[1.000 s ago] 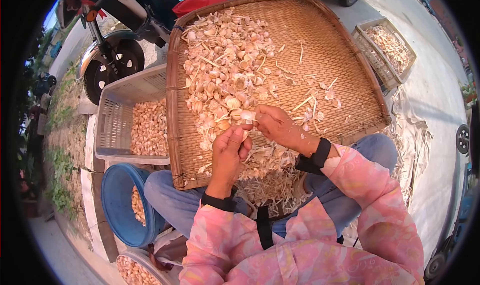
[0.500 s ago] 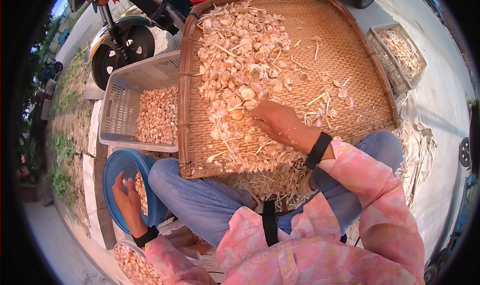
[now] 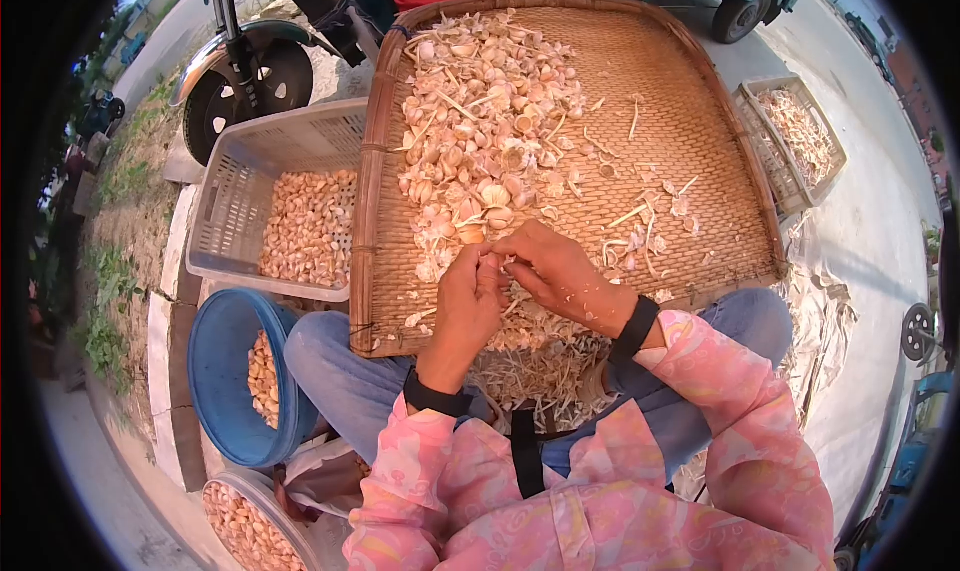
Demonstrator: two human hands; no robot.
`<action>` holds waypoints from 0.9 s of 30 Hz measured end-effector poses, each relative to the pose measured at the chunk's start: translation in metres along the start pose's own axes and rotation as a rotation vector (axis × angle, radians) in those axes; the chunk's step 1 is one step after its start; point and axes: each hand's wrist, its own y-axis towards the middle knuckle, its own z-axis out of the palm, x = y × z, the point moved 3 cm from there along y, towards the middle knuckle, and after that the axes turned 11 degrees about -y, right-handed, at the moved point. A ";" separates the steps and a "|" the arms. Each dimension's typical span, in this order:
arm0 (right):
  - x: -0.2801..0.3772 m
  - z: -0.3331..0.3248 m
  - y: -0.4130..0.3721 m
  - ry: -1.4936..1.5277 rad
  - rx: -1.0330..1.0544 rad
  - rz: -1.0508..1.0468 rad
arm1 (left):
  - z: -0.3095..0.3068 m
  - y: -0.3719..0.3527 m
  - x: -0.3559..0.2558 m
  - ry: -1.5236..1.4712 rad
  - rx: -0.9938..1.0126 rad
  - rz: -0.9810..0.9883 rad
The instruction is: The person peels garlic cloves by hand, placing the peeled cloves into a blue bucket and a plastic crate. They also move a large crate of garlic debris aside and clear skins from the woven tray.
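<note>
Over the near part of the woven bamboo tray (image 3: 690, 101), my left hand (image 3: 468, 306) and my right hand (image 3: 562, 271) meet with fingers pinched together. Something small and pale, likely a garlic piece, shows between the fingertips; its shape is mostly hidden. Just beyond them lies a heap of garlic cloves and skins (image 3: 470, 141), which covers the tray's left part. Stems and loose skins (image 3: 640, 226) are scattered to the right of my right hand. More peelings (image 3: 540, 371) lie below the tray's near edge, between my legs.
A pale plastic crate (image 3: 230, 206) with cloves stands left of the tray. Nearer are a blue bucket (image 3: 215, 371) and a round container of cloves (image 3: 245, 531). At the right is a crate of stems (image 3: 790, 136). A wheeled vehicle's front wheel (image 3: 255, 91) stands at the upper left.
My left hand has left the blue bucket and come up and right to meet my right hand. My right hand has moved slightly down from the heap. The view has shifted a little.
</note>
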 end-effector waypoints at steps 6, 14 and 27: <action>-0.004 0.001 -0.001 0.461 0.001 0.378 | 0.018 -0.016 -0.006 0.169 -0.108 0.313; -0.001 0.011 0.001 0.716 -0.048 0.480 | 0.018 -0.020 0.000 0.024 -0.303 0.519; -0.035 0.001 0.024 -0.207 0.011 0.084 | 0.016 -0.114 -0.165 -0.956 0.838 0.246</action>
